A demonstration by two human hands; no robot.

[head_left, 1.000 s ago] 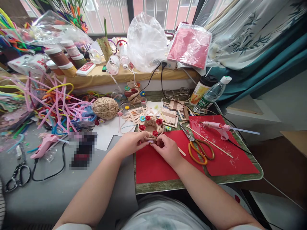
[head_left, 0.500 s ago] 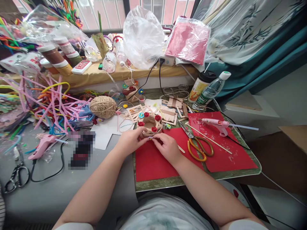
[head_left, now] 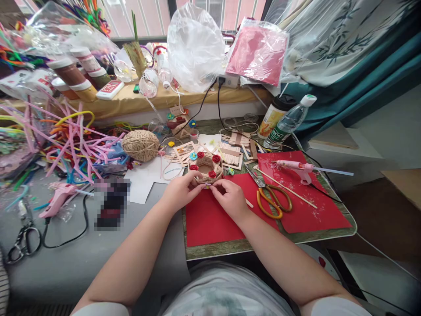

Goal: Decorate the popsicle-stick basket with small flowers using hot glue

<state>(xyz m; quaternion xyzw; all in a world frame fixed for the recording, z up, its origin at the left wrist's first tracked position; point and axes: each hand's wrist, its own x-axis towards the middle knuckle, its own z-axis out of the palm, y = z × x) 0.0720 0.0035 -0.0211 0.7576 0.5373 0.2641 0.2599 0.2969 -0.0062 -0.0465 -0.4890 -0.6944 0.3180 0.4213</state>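
Near the middle of the table is a hexagonal craft-stick box [head_left: 218, 168] wrapped in twine, with several red roses [head_left: 212, 174] and one blue flower [head_left: 193, 156] around its rim. My left hand [head_left: 178, 192] grips the box's near left side, its thumb reaching to the front. From the other side, my right hand [head_left: 232, 198] pinches at a small purplish flower [head_left: 207, 186] against the front wall. Both thumbs nearly meet there, and the fingers partly cover this flower. Red paper [head_left: 213, 228] lies under the hands.
To the right are scissors [head_left: 274, 198], a thin wooden stick [head_left: 286, 188] and a pink glue gun [head_left: 297, 167] with its cord. A twine ball [head_left: 140, 145], pink pipe cleaners [head_left: 77, 140] and another glue gun [head_left: 59, 197] are at left. Bottle [head_left: 289, 123] stands behind.
The box's front has tilted slightly, so more of its inside and the small purplish flower show. Both hands stay at the front wall; the whole view has shifted a little.
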